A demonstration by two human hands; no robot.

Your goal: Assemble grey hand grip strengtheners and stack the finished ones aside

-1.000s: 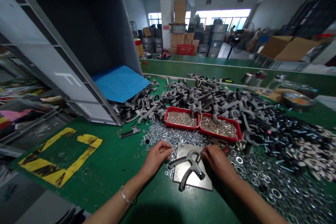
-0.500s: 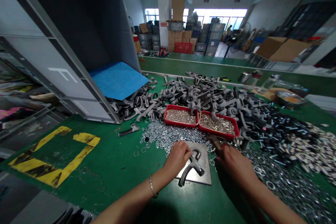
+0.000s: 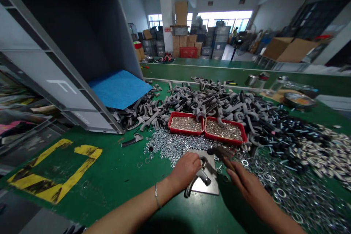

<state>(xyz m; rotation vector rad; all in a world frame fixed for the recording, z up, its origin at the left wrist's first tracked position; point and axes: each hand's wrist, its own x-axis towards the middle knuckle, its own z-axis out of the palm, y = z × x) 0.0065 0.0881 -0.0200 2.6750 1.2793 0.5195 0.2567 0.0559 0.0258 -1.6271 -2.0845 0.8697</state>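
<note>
My left hand (image 3: 187, 168) is closed on a grey clamp (image 3: 203, 176) with a curved jaw and a black-gripped handle, holding it down on a flat metal plate (image 3: 210, 188). Its fingers cover part of the clamp. My right hand (image 3: 244, 177) is wrapped round the wooden handle of a hammer (image 3: 225, 156). The hammer's head is raised above the plate's far right corner, apart from the clamp. Loose small metal nuts or rings (image 3: 175, 145) lie just beyond the plate.
Two red trays (image 3: 186, 132) of small metal pins stand behind the plate. Piled grey clamps (image 3: 189, 98) lie beyond them. Black-handled screws (image 3: 290, 135), pale cylinders (image 3: 323, 153) and rings (image 3: 301, 193) spread to the right. A large grey crate (image 3: 74, 95) stands tipped at left.
My right hand has lifted the hammer from beside the red tray and brought its head leftward over the plate. My left hand has shifted slightly further over the clamp.
</note>
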